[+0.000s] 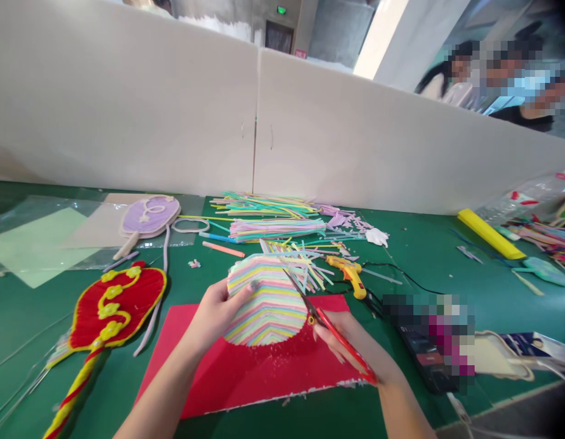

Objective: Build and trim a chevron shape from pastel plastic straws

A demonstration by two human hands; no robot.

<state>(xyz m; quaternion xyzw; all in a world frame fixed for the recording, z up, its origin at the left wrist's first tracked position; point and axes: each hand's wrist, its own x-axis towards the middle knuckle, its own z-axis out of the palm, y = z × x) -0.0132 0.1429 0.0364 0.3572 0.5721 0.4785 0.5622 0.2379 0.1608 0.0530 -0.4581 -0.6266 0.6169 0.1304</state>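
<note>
While the left hand [222,311] slants inward, thumb on top, its fingers pinch the striped disc [268,299] over the red sheet [245,387]; the right hand [359,338] grips scissors [333,330], blade across the disc's right side

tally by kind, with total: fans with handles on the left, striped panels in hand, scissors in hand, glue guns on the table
Fans with handles: 2, red fan and purple fan
Striped panel: 1, left hand
Scissors: 1, right hand
Yellow glue gun: 1
Total: 5
</note>
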